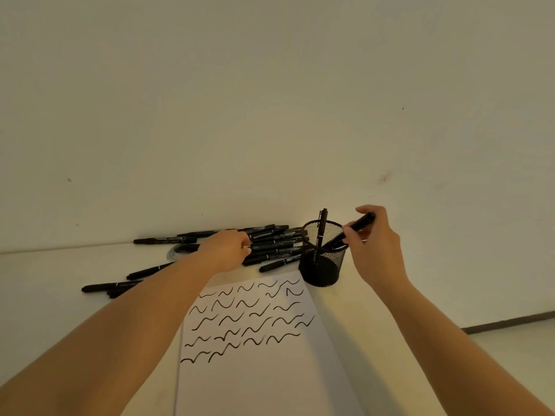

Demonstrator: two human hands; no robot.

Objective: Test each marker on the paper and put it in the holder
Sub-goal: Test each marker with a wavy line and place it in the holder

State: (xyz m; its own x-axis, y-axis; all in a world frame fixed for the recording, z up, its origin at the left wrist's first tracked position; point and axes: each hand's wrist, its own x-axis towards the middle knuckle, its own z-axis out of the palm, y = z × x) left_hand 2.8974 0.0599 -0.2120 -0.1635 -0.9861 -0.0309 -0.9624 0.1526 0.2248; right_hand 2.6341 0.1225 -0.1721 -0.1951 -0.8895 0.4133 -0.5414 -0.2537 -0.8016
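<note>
Pinched between the thumb and fingers of the right hand (pixel 375 244) is a black felt-tip marker (pixel 356 229), tilted so its lower end dips inside the rim of the round black wire-mesh holder (pixel 321 265), just below and to the left of that grip. One other black marker (pixel 322 232) stands upright in the holder, close beside the held one. Nearer the viewer than the grip, below and to its left, lies a white sheet of paper (pixel 255 370) covered in rows of short black wavy test strokes; its far corner nearly touches the holder's base. To finish this step well, the held marker probably wants tipping closer to vertical before release, so it slides down past the standing marker rather than catching on the rim or tipping the light holder. Further left of the grip, the left hand (pixel 225 250) reaches with curled fingers into a loose pile of black markers (pixel 273 244); whether it grips one cannot be told. A few stray black markers (pixel 111 288) lie well to the left. Beyond everything rises a plain pale wall (pixel 270 100).
</note>
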